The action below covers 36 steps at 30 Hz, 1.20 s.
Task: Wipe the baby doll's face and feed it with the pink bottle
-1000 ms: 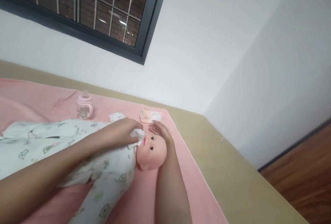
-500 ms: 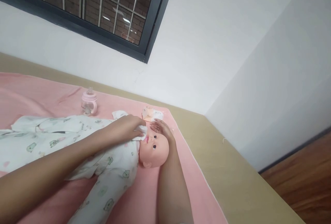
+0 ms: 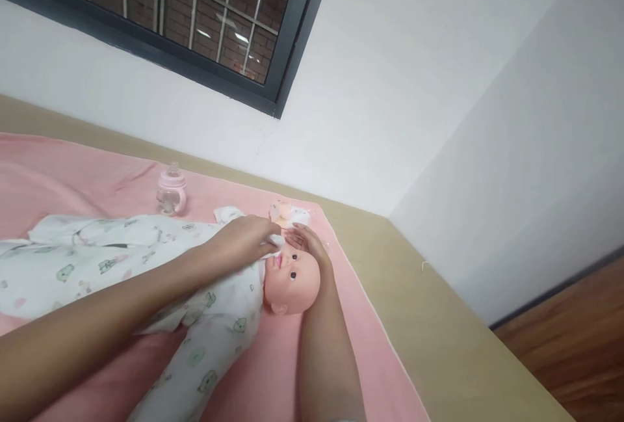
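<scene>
A baby doll (image 3: 291, 284) in a white printed outfit (image 3: 224, 324) lies on its back, its bald head to the right. My left hand (image 3: 248, 238) reaches across the doll's chest, closed on a white tissue (image 3: 277, 240) beside the doll's mouth and cheek; part of the tissue is hidden by my fingers. Curved around the far side of the head, my right hand (image 3: 309, 242) has its fingers stretched out, and its wrist lies against the crown. Just beyond those fingers is a small white and orange packet (image 3: 287, 214).
Under the doll spreads a pink blanket (image 3: 361, 337) on a tan surface (image 3: 414, 318). A pink-lidded baby bottle (image 3: 171, 191) with handles stands behind the doll's body. White walls (image 3: 370, 84) and a dark-framed window (image 3: 292, 38) border the back.
My left hand has shifted slightly with the tissue, from beside the mouth toward the doll's far cheek. My right hand stays by the head. The view has moved a little.
</scene>
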Each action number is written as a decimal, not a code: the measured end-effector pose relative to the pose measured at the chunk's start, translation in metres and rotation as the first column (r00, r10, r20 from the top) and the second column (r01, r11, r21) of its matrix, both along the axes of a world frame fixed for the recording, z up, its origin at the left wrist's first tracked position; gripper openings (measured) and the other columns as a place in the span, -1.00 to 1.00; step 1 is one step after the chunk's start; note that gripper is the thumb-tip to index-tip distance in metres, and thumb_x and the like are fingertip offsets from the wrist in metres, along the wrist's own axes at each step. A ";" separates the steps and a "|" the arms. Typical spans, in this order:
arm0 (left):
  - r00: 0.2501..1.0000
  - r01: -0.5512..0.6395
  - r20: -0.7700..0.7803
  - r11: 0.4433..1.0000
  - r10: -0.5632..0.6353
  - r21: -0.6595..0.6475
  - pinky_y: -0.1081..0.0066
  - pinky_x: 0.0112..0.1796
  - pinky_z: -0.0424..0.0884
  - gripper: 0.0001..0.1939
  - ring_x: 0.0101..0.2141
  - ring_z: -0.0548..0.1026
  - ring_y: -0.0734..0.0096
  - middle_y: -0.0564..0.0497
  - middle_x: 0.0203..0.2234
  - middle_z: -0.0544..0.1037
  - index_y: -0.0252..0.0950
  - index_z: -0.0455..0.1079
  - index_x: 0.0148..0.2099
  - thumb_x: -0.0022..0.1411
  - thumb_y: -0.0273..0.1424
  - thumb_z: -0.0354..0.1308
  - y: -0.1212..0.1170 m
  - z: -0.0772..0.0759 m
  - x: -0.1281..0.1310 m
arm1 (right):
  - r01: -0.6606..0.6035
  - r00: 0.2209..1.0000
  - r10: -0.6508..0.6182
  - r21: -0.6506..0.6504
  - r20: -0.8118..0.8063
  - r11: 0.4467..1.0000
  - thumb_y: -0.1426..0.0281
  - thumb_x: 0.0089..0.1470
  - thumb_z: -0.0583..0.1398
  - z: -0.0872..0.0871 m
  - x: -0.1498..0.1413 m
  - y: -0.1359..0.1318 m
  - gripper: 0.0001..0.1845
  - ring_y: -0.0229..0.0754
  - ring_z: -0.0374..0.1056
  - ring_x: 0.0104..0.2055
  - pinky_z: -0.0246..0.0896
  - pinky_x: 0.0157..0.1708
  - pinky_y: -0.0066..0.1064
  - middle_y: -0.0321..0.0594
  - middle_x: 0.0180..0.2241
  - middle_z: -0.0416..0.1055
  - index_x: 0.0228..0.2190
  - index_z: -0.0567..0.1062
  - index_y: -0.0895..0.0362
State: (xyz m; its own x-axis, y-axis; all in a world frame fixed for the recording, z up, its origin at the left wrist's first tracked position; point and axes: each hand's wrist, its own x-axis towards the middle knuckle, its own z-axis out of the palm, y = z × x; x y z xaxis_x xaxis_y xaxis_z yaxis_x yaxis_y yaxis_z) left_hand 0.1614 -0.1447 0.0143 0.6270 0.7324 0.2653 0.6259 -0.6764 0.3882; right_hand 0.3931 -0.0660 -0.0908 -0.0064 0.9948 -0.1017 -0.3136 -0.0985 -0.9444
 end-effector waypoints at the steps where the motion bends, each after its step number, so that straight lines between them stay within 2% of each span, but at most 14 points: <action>1: 1.000 -0.009 -0.002 1.000 0.009 0.008 0.38 -0.44 0.14 -0.88 -0.36 0.45 0.22 -0.01 -0.44 0.52 -0.26 0.36 -0.39 0.11 -0.42 0.00 0.000 0.000 0.000 | 0.000 1.000 0.000 0.001 -0.001 1.000 0.26 -0.19 0.34 0.000 0.000 0.000 -0.64 -0.16 0.44 -0.18 0.34 -0.10 -0.31 -0.16 -0.29 0.50 -0.31 0.45 0.12; 6: 1.000 -0.021 -0.003 1.000 0.021 0.016 0.39 -0.45 0.14 -0.89 -0.38 0.44 0.23 -0.02 -0.44 0.51 -0.28 0.33 -0.41 0.13 -0.43 0.00 -0.002 0.001 0.000 | -0.001 0.999 0.001 0.008 -0.035 1.000 0.26 -0.19 0.34 0.000 0.001 0.000 -0.63 -0.13 0.44 -0.15 0.34 -0.12 -0.31 -0.15 -0.28 0.50 -0.30 0.45 0.12; 10: 0.997 -0.013 0.072 1.000 0.014 -0.014 0.40 -0.43 0.16 -0.86 -0.38 0.45 0.24 0.01 -0.44 0.52 -0.26 0.38 -0.37 0.17 -0.36 0.03 -0.002 0.003 0.000 | -0.009 0.999 0.010 0.009 -0.045 1.000 0.27 -0.16 0.33 0.000 0.001 -0.001 -0.66 -0.16 0.44 -0.17 0.33 -0.11 -0.33 -0.18 -0.30 0.51 -0.29 0.46 0.11; 14: 0.981 0.067 0.189 0.994 -0.049 -0.088 0.42 -0.41 0.19 -0.82 -0.39 0.47 0.25 0.05 -0.44 0.53 -0.25 0.39 -0.37 0.18 -0.27 0.07 -0.002 0.003 -0.001 | 0.002 0.999 -0.001 0.020 -0.054 1.000 0.28 -0.17 0.33 0.000 0.000 -0.003 -0.65 -0.19 0.44 -0.22 0.33 -0.12 -0.33 -0.20 -0.32 0.51 -0.28 0.47 0.12; 18: 0.972 0.122 0.216 0.983 -0.091 -0.135 0.43 -0.40 0.20 -0.82 -0.37 0.48 0.25 0.07 -0.42 0.55 -0.25 0.43 -0.33 0.16 -0.26 0.10 -0.004 0.003 -0.001 | 0.008 0.999 -0.007 0.020 -0.050 1.000 0.26 -0.17 0.34 0.000 0.000 -0.004 -0.64 -0.20 0.44 -0.24 0.34 -0.14 -0.36 -0.21 -0.34 0.51 -0.28 0.47 0.12; 23: 0.988 0.062 0.146 0.989 -0.042 -0.134 0.43 -0.44 0.16 -0.84 -0.40 0.46 0.25 0.05 -0.47 0.53 -0.28 0.43 -0.37 0.13 -0.30 0.11 -0.011 0.006 0.002 | 0.002 0.999 -0.002 0.011 -0.033 1.000 0.25 -0.17 0.34 0.001 0.000 -0.004 -0.63 -0.23 0.44 -0.27 0.33 -0.13 -0.37 -0.22 -0.33 0.52 -0.27 0.48 0.12; 36: 0.994 -0.050 0.091 0.998 0.054 -0.044 0.42 -0.46 0.12 -0.83 -0.41 0.43 0.26 0.02 -0.49 0.49 -0.29 0.35 -0.42 0.15 -0.31 0.08 -0.013 0.004 0.008 | -0.002 0.999 0.003 0.015 -0.040 1.000 0.29 -0.13 0.32 -0.001 0.000 -0.001 -0.68 -0.23 0.45 -0.25 0.33 -0.10 -0.35 -0.23 -0.35 0.52 -0.28 0.48 0.12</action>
State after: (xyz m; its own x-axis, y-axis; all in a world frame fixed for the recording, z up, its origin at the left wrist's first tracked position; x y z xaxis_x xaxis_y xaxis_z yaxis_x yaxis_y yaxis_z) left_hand 0.1691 -0.1575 0.0187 0.5619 0.7752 0.2885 0.6201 -0.6256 0.4734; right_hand 0.3935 -0.0671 -0.0922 -0.0124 0.9962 -0.0867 -0.3510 -0.0856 -0.9325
